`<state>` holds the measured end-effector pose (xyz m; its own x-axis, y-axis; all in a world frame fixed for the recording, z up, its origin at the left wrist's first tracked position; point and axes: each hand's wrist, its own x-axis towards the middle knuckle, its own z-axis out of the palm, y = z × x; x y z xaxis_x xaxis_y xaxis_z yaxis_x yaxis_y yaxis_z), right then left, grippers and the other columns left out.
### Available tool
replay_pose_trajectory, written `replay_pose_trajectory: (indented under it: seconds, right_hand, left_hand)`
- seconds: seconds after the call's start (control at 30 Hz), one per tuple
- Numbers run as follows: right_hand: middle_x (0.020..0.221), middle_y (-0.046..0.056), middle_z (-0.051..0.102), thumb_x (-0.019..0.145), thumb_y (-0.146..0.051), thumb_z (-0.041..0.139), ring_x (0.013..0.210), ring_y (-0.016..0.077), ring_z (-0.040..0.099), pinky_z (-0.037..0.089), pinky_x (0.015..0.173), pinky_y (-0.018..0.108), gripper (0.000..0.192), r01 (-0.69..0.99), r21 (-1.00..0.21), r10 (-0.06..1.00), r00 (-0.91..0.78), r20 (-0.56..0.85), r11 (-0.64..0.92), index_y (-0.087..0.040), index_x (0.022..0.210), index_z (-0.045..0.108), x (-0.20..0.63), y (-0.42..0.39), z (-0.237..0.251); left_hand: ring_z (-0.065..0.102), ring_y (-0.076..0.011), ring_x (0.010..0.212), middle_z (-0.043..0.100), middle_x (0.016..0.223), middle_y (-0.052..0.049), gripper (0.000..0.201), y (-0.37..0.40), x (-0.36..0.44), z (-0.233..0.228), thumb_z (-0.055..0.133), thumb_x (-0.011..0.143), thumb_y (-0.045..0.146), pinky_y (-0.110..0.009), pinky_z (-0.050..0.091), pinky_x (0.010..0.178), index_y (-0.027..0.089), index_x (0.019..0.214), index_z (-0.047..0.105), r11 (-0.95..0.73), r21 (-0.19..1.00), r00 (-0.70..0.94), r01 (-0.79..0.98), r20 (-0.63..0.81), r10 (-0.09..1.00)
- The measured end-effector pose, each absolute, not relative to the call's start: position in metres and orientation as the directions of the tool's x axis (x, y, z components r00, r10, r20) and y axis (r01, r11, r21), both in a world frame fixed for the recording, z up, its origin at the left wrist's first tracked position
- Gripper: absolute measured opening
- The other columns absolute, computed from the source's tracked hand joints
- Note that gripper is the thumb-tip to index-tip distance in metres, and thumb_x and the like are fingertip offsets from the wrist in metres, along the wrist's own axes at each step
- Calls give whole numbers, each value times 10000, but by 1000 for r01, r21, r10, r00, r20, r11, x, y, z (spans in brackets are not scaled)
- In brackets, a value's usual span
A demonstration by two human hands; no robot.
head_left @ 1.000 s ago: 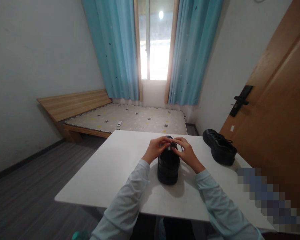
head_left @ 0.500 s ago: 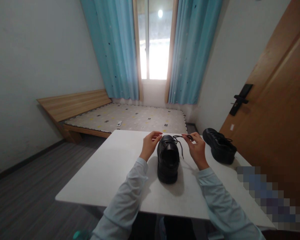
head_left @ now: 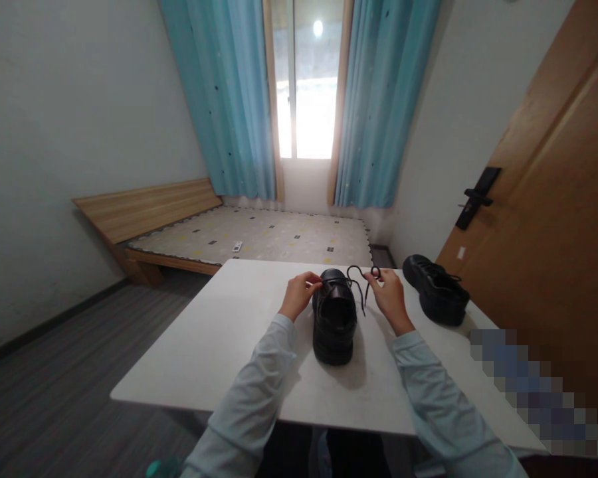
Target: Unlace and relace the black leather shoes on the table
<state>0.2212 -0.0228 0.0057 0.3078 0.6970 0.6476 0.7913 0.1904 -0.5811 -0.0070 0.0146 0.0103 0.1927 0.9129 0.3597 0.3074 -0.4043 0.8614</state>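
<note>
A glossy black lace-up shoe (head_left: 334, 322) stands between the hands, heel toward the person. The right hand (head_left: 390, 297) pinches a looped lace (head_left: 359, 282); the left hand (head_left: 299, 294), fingers closed, has moved in against the shoe's side.

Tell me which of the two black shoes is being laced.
The shoe in the table's middle, between both hands; the right hand lifts its lace. The other shoe sits untouched at right.

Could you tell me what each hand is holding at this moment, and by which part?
The right hand pinches a loop of the black shoelace; the left hand grips at the laced front of the black shoe.
</note>
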Motion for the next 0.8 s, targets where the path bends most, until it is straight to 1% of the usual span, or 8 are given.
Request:
replay_pose_trajectory:
  seconds: [0.07,0.13,0.23,0.4,0.53,0.6,0.7,0.8]
  right_hand:
    - [860,116,631,836,-444,514,833,253,572,460,777,402,304,838,-524,766,234,599,154,-193,774,675,221,-21,-4]
    - [870,104,629,825,-387,543,858,251,573,454,814,413,227,869,-470,820,152,552,156,-213,779,682,220,-20,-12]
    - [907,98,617,780,-352,602,902,257,573,452,848,419,163,877,-453,857,105,505,160,-222,845,676,217,-19,-20]
    - [1056,173,577,755,-345,600,1052,310,528,428,913,458,397,834,-539,837,208,506,118,-130,1089,592,212,-16,-16]
    - [1103,177,577,786,-438,548,1084,311,519,393,961,483,460,779,-590,781,229,581,211,-128,1124,566,210,-19,-3]
    - [1110,163,592,799,-517,517,1088,303,528,392,964,486,489,743,-606,785,182,592,285,-147,1115,573,207,-23,4]
    - [1176,146,589,773,-596,527,1122,287,531,381,988,468,568,677,-623,829,32,558,393,-171,1149,554,201,-30,13]
    - [1264,144,551,717,-628,578,1188,298,497,355,1014,479,663,666,-612,863,-99,496,427,-193,1211,509,196,-34,15]
  left_hand:
    - [626,-183,671,699,741,-37,58,15,-7,10,685,686,162,-332,512,732,213,710,696,-407,854,199,324,359,912]
    - [625,-182,669,696,736,-34,65,15,-7,10,680,689,153,-331,510,727,213,711,693,-406,851,201,334,356,912]
    - [621,-179,660,691,734,-30,67,15,-6,10,679,690,150,-324,507,712,213,708,687,-405,852,198,332,357,913]
    - [618,-176,669,681,742,-32,44,16,-2,8,657,721,158,-317,497,707,199,704,660,-409,842,182,352,367,912]
    - [620,-172,708,674,766,-35,44,17,0,5,623,755,159,-308,488,719,182,718,627,-410,834,175,370,371,912]
    - [619,-162,716,669,773,-29,48,18,0,4,605,766,153,-299,487,723,177,725,611,-405,830,181,382,363,914]
    - [614,-152,730,660,780,-23,51,19,1,4,584,777,142,-289,484,731,171,735,589,-400,819,189,411,353,916]
    - [610,-153,753,653,787,-27,60,19,2,3,565,791,140,-289,476,747,170,739,568,-399,817,182,415,356,917]
